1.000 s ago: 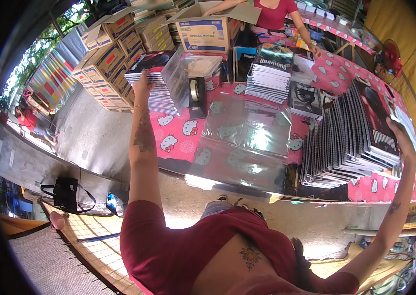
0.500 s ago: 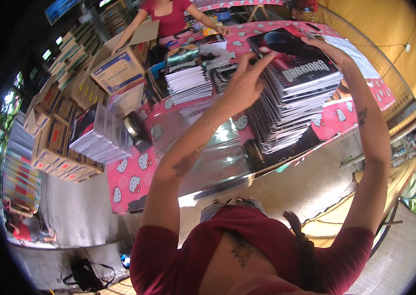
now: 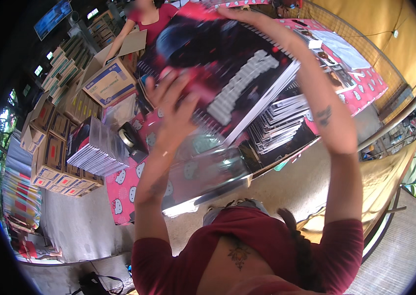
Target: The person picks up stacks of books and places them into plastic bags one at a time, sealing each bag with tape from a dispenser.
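A dark spiral notebook (image 3: 217,69) with a red and blue printed cover is lifted and tilted over the table, smeared by motion; a thickness of white pages shows along one edge, so I cannot tell if it is one or more. My left hand (image 3: 173,98) lies with fingers spread over its left edge, supporting that side. At the far edge my right hand (image 3: 240,17) grips it, fingertips partly hidden. Below and right stands a pile of similar notebooks (image 3: 277,128). Clear plastic sleeves (image 3: 208,169) lie in front, beneath the raised notebook.
A black tape dispenser (image 3: 133,141) sits at the table's left, beside a stack of plastic-wrapped notebooks (image 3: 97,147). Cardboard boxes (image 3: 109,83) stand beyond. Across the table is a person in a red top (image 3: 156,19). Printed sheets (image 3: 333,73) lie at the right.
The top notebook has come up off the pile and moved left, now between both hands. The pile is lower, and the notebook hides the stack at the table's middle.
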A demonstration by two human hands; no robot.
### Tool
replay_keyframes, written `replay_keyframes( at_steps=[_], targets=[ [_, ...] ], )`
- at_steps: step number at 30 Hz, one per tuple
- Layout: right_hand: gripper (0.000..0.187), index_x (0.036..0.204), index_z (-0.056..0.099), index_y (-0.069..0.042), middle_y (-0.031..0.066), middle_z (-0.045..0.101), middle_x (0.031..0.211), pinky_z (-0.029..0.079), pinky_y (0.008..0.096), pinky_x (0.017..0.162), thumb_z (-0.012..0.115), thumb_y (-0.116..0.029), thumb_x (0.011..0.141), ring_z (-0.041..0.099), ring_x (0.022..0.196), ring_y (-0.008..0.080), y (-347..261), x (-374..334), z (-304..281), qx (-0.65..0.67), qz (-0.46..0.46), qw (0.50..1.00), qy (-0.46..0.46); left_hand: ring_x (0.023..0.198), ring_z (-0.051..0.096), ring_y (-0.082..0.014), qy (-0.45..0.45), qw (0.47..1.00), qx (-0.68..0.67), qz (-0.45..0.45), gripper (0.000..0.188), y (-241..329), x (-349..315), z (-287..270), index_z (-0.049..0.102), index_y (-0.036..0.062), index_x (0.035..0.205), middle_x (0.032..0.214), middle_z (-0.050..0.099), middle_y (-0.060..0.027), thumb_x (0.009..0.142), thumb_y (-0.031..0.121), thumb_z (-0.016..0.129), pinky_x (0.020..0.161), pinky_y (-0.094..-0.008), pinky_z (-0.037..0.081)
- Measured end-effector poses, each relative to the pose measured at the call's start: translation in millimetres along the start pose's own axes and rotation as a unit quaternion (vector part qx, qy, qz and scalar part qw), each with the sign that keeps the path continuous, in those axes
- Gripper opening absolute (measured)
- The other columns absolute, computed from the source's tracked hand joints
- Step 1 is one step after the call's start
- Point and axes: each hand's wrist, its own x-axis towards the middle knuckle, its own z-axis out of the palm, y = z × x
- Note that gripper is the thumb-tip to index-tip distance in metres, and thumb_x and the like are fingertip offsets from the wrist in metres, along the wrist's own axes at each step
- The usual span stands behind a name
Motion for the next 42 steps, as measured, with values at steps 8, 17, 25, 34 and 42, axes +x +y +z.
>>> replay_keyframes(
  at_steps=[8, 17, 25, 34, 42],
  targets=[
    [0.11, 0.151, 0.022, -0.003, 0.0148, 0.037, 0.146, 0.032, 0.0404, 0.111, 0.078, -0.056, 0.073, 0.04, 0.133, 0.0226, 142, 6, 247, 0.143, -0.218, 0.965, -0.036, 0.085, 0.066, -0.0199, 0.055, 0.789, -0.156, -0.591, 0.04, 21, -125, -195, 0.062, 0.0001, 0.107, 0.097, 0.068, -0.0107, 0.073, 0.007, 0.082, 0.081, -0.031, 0.052],
    [0.098, 0.144, 0.031, -0.004, 0.0148, 0.05, 0.133, 0.036, 0.0389, 0.109, 0.091, -0.022, 0.068, 0.047, 0.128, 0.0245, 300, 34, 462, 0.129, -0.04, 0.985, -0.111, 0.089, 0.066, -0.0145, 0.065, 0.663, -0.146, -0.732, 0.043, -1, -284, -321, 0.063, -0.0019, 0.114, 0.102, 0.069, -0.0069, 0.075, 0.001, 0.08, 0.076, -0.0305, 0.053],
    [0.104, 0.147, 0.033, -0.009, 0.0117, 0.052, 0.134, 0.038, 0.0361, 0.108, 0.093, -0.018, 0.063, 0.049, 0.127, 0.0236, 298, 41, 490, 0.207, 0.023, 0.973, -0.099, 0.108, 0.057, -0.0195, 0.097, 0.603, -0.202, -0.765, 0.101, -18, -361, -332, 0.016, 0.0056, 0.151, 0.126, 0.054, -0.0091, 0.073, -0.005, 0.078, 0.09, -0.0325, 0.05],
    [0.097, 0.137, 0.035, -0.004, 0.0135, 0.056, 0.124, 0.045, 0.0367, 0.1, 0.094, -0.024, 0.063, 0.056, 0.118, 0.023, 316, 33, 518, 0.129, 0.027, 0.989, -0.061, 0.119, 0.052, -0.0218, 0.038, 0.62, -0.224, -0.751, 0.081, -43, -355, -356, 0.034, 0.0044, 0.142, 0.125, 0.056, -0.0092, 0.074, 0.004, 0.08, 0.103, -0.0364, 0.042],
    [0.096, 0.136, 0.036, -0.002, 0.0146, 0.057, 0.124, 0.046, 0.0376, 0.101, 0.094, -0.025, 0.063, 0.057, 0.117, 0.0234, 318, 36, 512, 0.099, -0.004, 0.991, -0.089, 0.136, 0.041, -0.0407, -0.24, 0.842, 0.208, -0.436, 0.094, -46, -210, -327, 0.033, -0.0064, 0.145, 0.144, 0.042, -0.029, 0.073, 0.027, 0.083, 0.112, -0.046, 0.033]
  ],
)
